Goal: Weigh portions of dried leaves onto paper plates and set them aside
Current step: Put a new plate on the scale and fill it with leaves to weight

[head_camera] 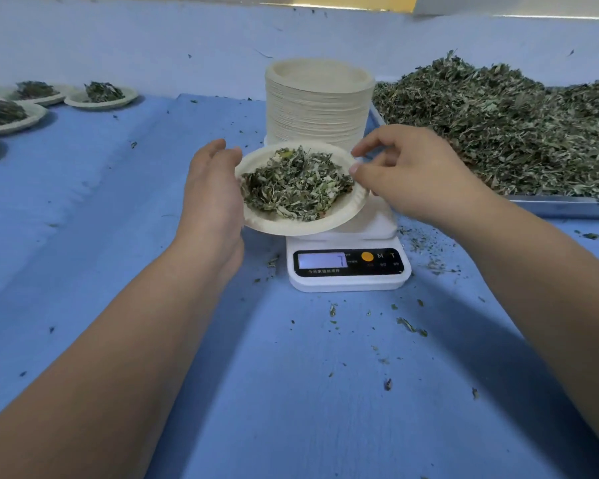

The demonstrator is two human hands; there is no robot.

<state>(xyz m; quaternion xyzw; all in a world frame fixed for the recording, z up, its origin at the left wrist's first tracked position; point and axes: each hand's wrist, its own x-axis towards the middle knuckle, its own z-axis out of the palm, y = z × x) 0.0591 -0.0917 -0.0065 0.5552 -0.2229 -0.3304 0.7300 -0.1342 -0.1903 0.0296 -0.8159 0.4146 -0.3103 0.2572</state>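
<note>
A paper plate (274,224) heaped with dried leaves (296,184) is tilted over the left part of the white digital scale (348,271). My left hand (211,191) lies flat against the plate's left rim, fingers straight. My right hand (408,174) pinches the right rim between thumb and fingertips. The scale's lit display shows a small number. Whether the plate still rests on the platform is hard to tell.
A tall stack of paper plates (319,102) stands just behind the scale. A metal tray (564,205) piled with dried leaves (498,119) fills the right. Several filled plates (101,95) sit at the far left. Leaf crumbs litter the blue cloth (118,188).
</note>
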